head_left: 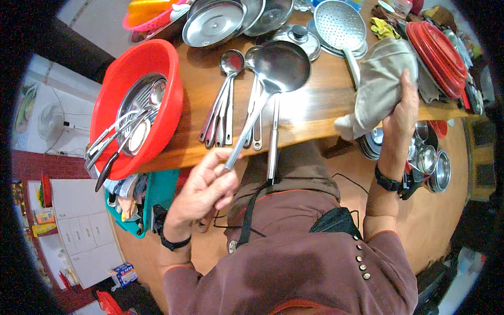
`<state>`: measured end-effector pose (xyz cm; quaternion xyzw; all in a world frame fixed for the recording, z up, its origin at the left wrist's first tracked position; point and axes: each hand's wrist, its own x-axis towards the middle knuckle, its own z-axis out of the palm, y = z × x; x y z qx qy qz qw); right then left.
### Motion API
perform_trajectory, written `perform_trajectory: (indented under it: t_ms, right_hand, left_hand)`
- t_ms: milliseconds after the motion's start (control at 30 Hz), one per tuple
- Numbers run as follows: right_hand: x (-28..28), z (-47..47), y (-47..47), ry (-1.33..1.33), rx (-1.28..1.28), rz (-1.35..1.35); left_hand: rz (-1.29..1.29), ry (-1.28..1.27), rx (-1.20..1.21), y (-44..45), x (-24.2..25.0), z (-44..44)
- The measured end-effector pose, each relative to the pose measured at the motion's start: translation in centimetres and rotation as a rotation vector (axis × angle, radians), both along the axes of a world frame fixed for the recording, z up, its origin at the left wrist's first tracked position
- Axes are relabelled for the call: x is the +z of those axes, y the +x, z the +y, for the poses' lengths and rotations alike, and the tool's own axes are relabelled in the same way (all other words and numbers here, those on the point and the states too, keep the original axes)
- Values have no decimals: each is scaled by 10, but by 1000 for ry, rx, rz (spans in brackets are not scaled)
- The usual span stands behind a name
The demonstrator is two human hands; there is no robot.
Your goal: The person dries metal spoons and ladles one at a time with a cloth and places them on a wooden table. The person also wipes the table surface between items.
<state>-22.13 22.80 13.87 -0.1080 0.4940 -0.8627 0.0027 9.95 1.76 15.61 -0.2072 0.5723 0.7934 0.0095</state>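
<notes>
Over the near table edge, my left hand [208, 187] grips the handle end of a large metal wok ladle [284, 65], whose dark round bowl is over the table. My right hand [403, 106] holds a grey-beige cloth [384, 82], draped over the table edge at the right. Left of the ladle, several metal ladles [227, 106] lie in a fanned group, with more utensils [256, 118] beside them. Another metal handle [273, 138] sticks out past the table edge beneath the bowl. A perforated skimmer [340, 25] lies near the cloth.
A red plastic basin [173, 82] with metal utensils stands at the left table edge. Metal pans [214, 23] and a glass-like pot lid [307, 43] lie at the back. Red lids [437, 59] and a yellow cloth [382, 28] are at right. Steel bowls [427, 157] sit below the table.
</notes>
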Motion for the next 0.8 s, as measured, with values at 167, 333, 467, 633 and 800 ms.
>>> perform_trajectory:
  t_ms: [167, 333, 467, 633, 800]
  right_hand:
    - [8, -17, 36, 304, -293, 506]
    - [-34, -65, 69, 1193, -255, 1216]
    - [-43, -61, 72, 1277, -177, 1358]
    - [-15, -43, 82, 1355, -333, 1536]
    - [11, -37, 71, 1467, -265, 1666]
  left_hand:
    - [-63, -57, -180, -22, -9, 25]
    - [-48, -180, -196, -25, -7, 31]
    - [-45, -284, -155, -19, -6, 21]
    - [195, -1230, -290, -12, 6, 10]
    - [-11, -1596, -469, -13, 25, 19]
